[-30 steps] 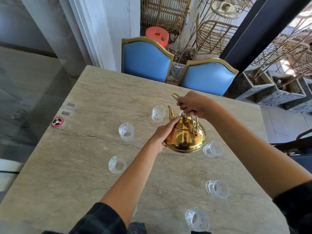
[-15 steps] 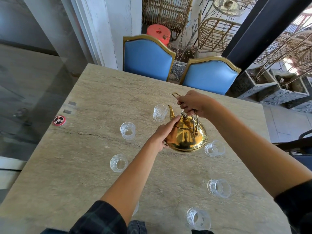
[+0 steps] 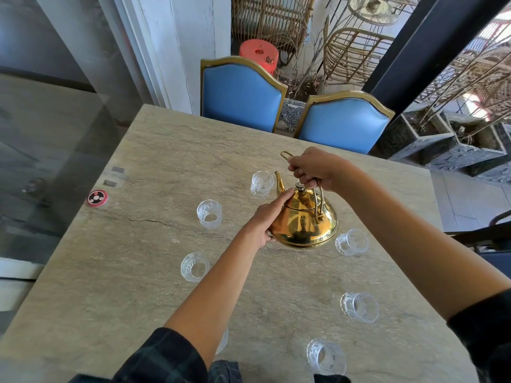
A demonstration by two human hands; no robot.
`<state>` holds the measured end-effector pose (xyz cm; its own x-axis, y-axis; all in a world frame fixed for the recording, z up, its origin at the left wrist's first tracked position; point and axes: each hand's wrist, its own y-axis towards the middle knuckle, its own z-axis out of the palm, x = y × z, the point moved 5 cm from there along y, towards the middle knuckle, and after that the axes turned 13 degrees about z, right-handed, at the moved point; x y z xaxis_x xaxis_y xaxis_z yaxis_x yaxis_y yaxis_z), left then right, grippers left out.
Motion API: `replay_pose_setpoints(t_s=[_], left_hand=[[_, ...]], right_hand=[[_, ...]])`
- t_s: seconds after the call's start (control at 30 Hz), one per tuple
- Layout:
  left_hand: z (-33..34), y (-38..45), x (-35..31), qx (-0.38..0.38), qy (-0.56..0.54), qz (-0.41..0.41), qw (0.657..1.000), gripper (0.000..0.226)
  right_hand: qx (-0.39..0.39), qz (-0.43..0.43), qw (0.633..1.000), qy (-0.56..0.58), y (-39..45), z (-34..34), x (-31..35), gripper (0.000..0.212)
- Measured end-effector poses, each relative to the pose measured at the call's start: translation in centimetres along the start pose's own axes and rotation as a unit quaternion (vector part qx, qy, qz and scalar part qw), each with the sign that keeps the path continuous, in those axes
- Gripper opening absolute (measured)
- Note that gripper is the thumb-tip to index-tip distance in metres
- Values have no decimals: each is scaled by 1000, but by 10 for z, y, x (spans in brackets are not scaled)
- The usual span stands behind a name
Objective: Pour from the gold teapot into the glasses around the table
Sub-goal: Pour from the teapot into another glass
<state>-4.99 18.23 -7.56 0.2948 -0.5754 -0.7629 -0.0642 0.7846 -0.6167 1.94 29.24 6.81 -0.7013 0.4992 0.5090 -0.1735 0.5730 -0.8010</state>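
Note:
The gold teapot (image 3: 304,225) hangs above the middle of the stone table (image 3: 138,272), tipped slightly with its spout toward the far glass (image 3: 261,184). My right hand (image 3: 312,168) is closed on the teapot's top handle. My left hand (image 3: 266,217) rests against the pot's left side, a fingertip near the lid. Several clear cut glasses ring the pot: one at the left (image 3: 209,213), one nearer left (image 3: 195,266), one just right of the pot (image 3: 351,242), two near right (image 3: 359,306) (image 3: 326,356). Another glass is mostly hidden behind my left forearm.
Two blue chairs with gold frames (image 3: 240,92) (image 3: 343,121) stand at the table's far edge. A small red and black round disc (image 3: 96,198) lies near the left edge. Stone planters (image 3: 442,145) and wicker furniture sit beyond on the right.
The teapot and both hands have stayed nearly where they were. The view has shifted slightly.

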Motion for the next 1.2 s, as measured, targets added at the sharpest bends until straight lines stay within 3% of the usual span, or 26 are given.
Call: replay_pose_setpoints(t_s=[0.17, 0.63, 0.8, 0.97, 1.2], left_hand=[[1, -1, -2, -5, 3, 8, 1000, 112], [4, -6, -5, -9, -2, 5, 1000, 114], [1, -6, -4, -11, 2, 5, 1000, 94], [-1, -6, -2, -16, 4, 1, 1000, 116], [-2, -6, -1, -18, -1, 3, 1000, 121]], right_hand=[[1, 0, 1000, 0, 0, -1, 1, 27], [1, 1, 1000, -4, 0, -1, 0, 29], [0, 2, 1000, -3, 1, 0, 0, 28], [0, 4, 1000, -2, 3, 2, -1, 27], [4, 4, 1000, -9, 4, 4, -1, 28]])
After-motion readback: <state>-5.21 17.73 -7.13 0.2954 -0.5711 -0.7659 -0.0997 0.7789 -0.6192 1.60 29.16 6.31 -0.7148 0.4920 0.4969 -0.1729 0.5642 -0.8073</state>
